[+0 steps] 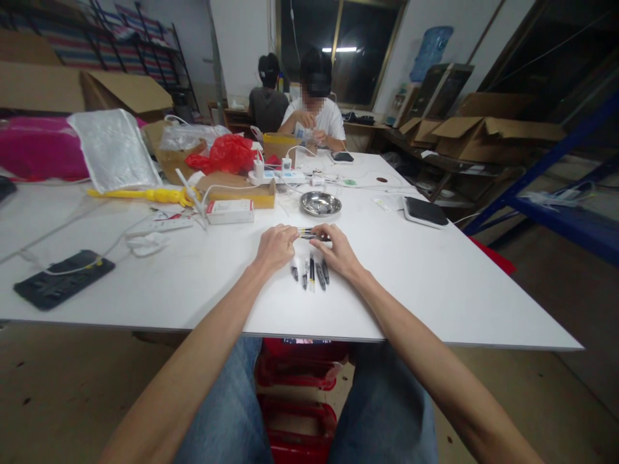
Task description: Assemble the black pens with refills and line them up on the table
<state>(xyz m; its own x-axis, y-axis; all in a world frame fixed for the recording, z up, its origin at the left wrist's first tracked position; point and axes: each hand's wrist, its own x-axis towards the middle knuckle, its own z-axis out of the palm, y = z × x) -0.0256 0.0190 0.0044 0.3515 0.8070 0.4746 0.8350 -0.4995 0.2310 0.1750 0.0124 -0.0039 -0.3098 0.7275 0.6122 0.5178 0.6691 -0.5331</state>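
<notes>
My left hand point(278, 247) and my right hand point(335, 249) meet over the white table point(445, 290), both with fingers closed around a small bundle of slim pen parts point(305, 233). The bundle lies crosswise between them, its yellow and black bits showing in the gap. Just below the hands, several dark pen pieces point(320, 276) lie on the tabletop, pointing roughly toward the front edge; some are thin black refills, others thicker grey barrels. Beyond the hands stands a round metal dish point(320, 203) with small dark bits in it.
A white box point(230, 211), a yellow tool point(145, 194) and a red bag point(223, 154) are at the back left. A black power strip point(64, 278) lies at left, a black-topped device point(425, 212) at right. Across the table a person point(333, 119) works with both hands.
</notes>
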